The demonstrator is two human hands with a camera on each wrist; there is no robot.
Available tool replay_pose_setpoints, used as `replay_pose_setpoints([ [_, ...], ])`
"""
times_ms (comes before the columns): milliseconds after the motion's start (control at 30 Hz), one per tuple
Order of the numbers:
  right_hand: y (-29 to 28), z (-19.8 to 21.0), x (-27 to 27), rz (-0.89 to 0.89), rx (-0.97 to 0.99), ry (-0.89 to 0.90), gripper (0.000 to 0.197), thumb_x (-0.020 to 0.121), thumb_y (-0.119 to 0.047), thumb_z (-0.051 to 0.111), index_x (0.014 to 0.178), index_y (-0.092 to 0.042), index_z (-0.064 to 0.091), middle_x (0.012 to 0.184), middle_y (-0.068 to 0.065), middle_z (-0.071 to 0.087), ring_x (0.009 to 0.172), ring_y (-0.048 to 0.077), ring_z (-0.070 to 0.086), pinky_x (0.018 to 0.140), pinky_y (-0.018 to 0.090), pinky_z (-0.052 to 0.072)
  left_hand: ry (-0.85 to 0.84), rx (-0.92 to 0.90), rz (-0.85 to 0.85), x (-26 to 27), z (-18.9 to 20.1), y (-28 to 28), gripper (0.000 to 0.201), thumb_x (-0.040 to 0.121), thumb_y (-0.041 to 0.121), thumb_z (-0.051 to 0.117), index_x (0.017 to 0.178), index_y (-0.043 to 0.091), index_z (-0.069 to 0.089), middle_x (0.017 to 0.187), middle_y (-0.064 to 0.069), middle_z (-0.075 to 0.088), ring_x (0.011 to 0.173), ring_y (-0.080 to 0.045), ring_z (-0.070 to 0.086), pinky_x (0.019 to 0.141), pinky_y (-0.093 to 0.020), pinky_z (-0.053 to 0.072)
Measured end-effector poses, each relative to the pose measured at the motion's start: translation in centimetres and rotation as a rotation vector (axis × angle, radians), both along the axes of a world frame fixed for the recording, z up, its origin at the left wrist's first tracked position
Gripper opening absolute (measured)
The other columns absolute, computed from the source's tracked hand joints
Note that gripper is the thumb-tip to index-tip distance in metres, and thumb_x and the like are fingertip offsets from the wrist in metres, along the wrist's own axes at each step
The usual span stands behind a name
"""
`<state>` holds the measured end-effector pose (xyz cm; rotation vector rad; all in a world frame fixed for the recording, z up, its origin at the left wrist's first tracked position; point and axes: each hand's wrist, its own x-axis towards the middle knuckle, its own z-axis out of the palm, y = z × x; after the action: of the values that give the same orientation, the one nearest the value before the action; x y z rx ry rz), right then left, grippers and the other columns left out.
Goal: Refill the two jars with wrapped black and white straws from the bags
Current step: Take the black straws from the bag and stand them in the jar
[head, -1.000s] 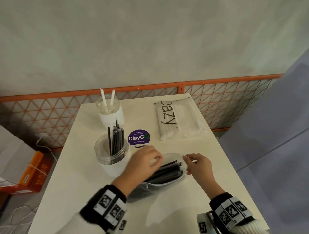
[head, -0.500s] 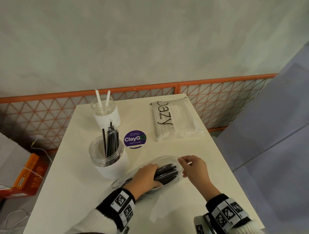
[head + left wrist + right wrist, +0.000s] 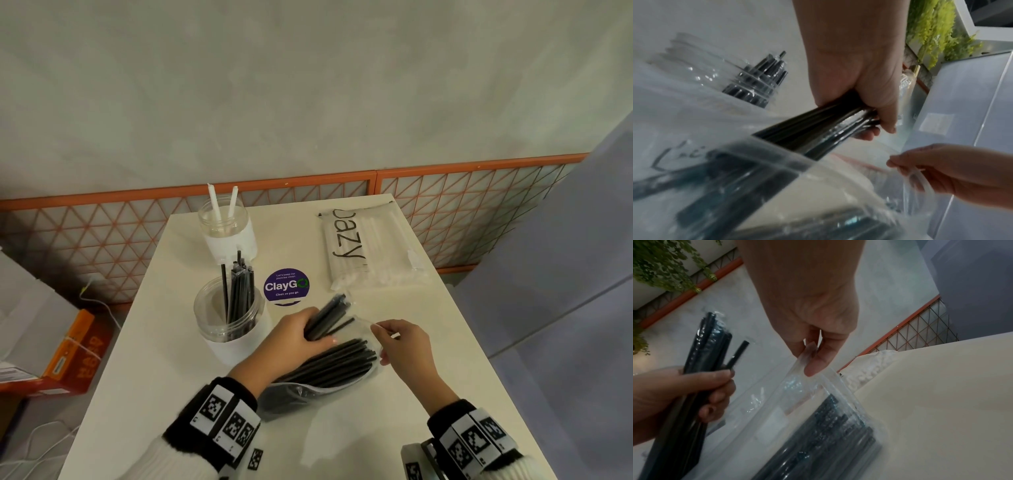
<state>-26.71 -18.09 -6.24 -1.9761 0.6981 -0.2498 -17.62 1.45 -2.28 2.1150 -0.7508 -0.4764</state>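
Our left hand [image 3: 294,337] grips black straws [image 3: 327,318], long axis toward far-right | jar [image 3: 227,317] just left | right hand [image 3: 402,344] pinches bag [image 3: 807,353] mouth.

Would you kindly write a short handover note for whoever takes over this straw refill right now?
Left hand grips a bundle of black straws, pulled out of the clear bag.
Right hand pinches the bag's open edge.
The bag lies at the table's near middle, more black straws inside.
Black jar is partly filled.
White jar has only two straws.
White straw bag lies untouched at the back.
Left: drop the bundle into the black jar, then fill the white jar.
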Motion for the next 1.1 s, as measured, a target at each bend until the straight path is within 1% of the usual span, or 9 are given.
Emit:
replay_pose_setpoints([
  [100,0.1,0.1,0.2,0.005,-0.006,-0.001,0.009,0.087,-0.022,0.065,0.080,-0.019,0.070,0.069,-0.005,0.066,0.046,0.020,0.063,0.048,0.012,0.045,0.042,-0.113,0.079,0.4,1.8,0.8,0.027,0.083,0.029,0.070,0.106,0.027,0.056,0.086,0.010,0.065,0.074,0.001,0.063,0.071,-0.016,0.051],
  [267,0.2,0.2,0.7,0.003,-0.001,0.005,0.009,0.088,-0.022,0.064,0.080,-0.021,0.069,0.068,-0.005,0.067,0.043,0.014,0.062,0.047,0.013,0.047,0.031,-0.518,0.414,2.0,6.8,3.2,0.008,0.084,0.014,0.067,0.081,0.019,0.062,0.058,0.006,0.060,0.051,-0.005,0.055,0.060,-0.023,0.050],
  [367,0.3,0.0,0.9,-0.004,0.014,0.013,0.009,0.088,-0.022,0.064,0.084,-0.017,0.071,0.066,-0.001,0.067,0.043,0.014,0.063,0.049,0.018,0.051,-0.025,-0.697,0.576,3.5,10.6,6.1,0.006,0.087,0.023,0.062,0.082,0.021,0.059,0.062,0.005,0.057,0.058,-0.004,0.058,0.062,-0.020,0.050],
  [467,0.4,-0.1,1.0,-0.006,0.015,0.009,0.009,0.088,-0.023,0.065,0.082,-0.018,0.070,0.061,-0.002,0.066,0.042,0.014,0.063,0.046,0.012,0.046,-0.171,-0.819,0.652,5.7,12.3,8.6,0.014,0.087,0.027,0.066,0.074,0.026,0.059,0.061,0.006,0.057,0.062,-0.010,0.056,0.067,-0.025,0.051],
  [600,0.6,-0.2,1.2,-0.005,0.006,0.003,0.009,0.088,-0.022,0.065,0.083,-0.018,0.070,0.059,-0.001,0.066,0.043,0.014,0.063,0.044,0.008,0.042,-0.298,-0.693,0.745,7.1,10.8,8.9,0.019,0.086,0.029,0.067,0.084,0.011,0.060,0.067,0.004,0.060,0.061,-0.001,0.059,0.062,-0.014,0.049],
  [767,0.6,-0.2,1.3,-0.001,-0.014,0.012,0.009,0.088,-0.023,0.064,0.083,-0.018,0.070,0.056,-0.002,0.066,0.042,0.013,0.062,0.045,0.008,0.042,-0.146,-0.550,0.772,7.2,6.0,7.4,0.027,0.081,0.026,0.071,0.101,0.011,0.059,0.083,0.003,0.064,0.075,-0.004,0.061,0.068,-0.016,0.047],
  [867,0.7,-0.4,1.3,-0.005,-0.024,0.012,0.009,0.088,-0.023,0.065,0.085,-0.017,0.071,0.055,-0.002,0.066,0.041,0.012,0.062,0.046,0.009,0.043,0.003,-0.470,0.701,7.1,3.4,6.8,0.029,0.077,0.020,0.076,0.100,0.018,0.058,0.086,0.010,0.064,0.080,-0.002,0.061,0.070,-0.015,0.045],
  [967,0.8,-0.4,1.1,-0.007,-0.025,0.008,0.010,0.088,-0.021,0.064,0.085,-0.016,0.072,0.054,-0.001,0.065,0.041,0.012,0.061,0.045,0.008,0.042,0.019,-0.332,0.658,7.1,1.8,6.9,0.034,0.072,0.024,0.081,0.098,0.020,0.058,0.084,0.015,0.061,0.084,-0.008,0.060,0.072,-0.016,0.043],
  [1100,0.8,-0.4,1.0,-0.013,-0.019,0.016,0.010,0.088,-0.022,0.064,0.086,-0.016,0.072,0.053,-0.003,0.065,0.042,0.013,0.062,0.049,0.014,0.046,-0.082,-0.346,0.650,7.3,2.2,7.1,0.025,0.073,0.032,0.079,0.082,0.026,0.056,0.089,0.003,0.061,0.083,-0.007,0.058,0.072,-0.019,0.045],
])
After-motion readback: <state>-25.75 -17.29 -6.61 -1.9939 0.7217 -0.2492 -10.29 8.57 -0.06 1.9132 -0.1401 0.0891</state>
